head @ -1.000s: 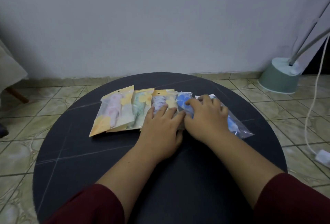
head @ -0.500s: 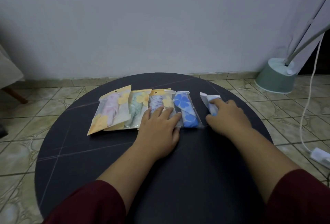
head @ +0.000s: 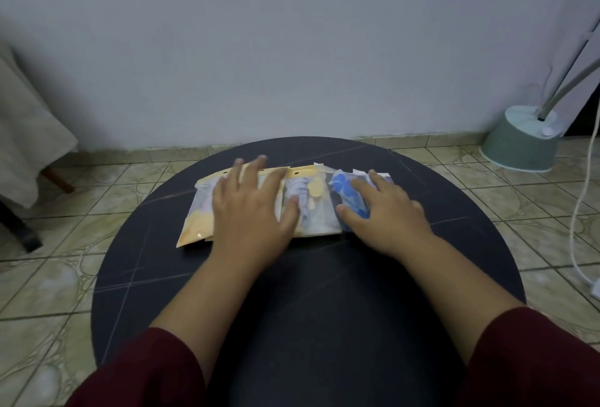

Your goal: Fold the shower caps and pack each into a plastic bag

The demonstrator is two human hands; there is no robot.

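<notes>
In the head view, our only one, we see a row of packed shower caps lying side by side on the far half of the round dark counter (head: 324,293). Our left hand (head: 250,211) lies flat over the left packs, its fingers (head: 256,166) straight and spread, holding nothing. Our right hand (head: 386,211) rests on the right end of the row, fingers relaxed over the blue-patterned pack (head: 345,190), gripping nothing that we can make out.

We judge the folding and bagging to be done or nearly so; this looks like tidying, pressing the packs flat and squaring them into a line. The next move likely calls for a light sideways push with both palms so the slippery bags do not slide over one another.

The bags are clear, glossy plastic with pale yellow card headers (head: 305,172); the middle pack (head: 308,208) shows a lilac cap rolled into a soft tube. The counter is matte with faint scratches. Beyond it lie the tiled floor (head: 97,198) and a lamp base (head: 519,140).
</notes>
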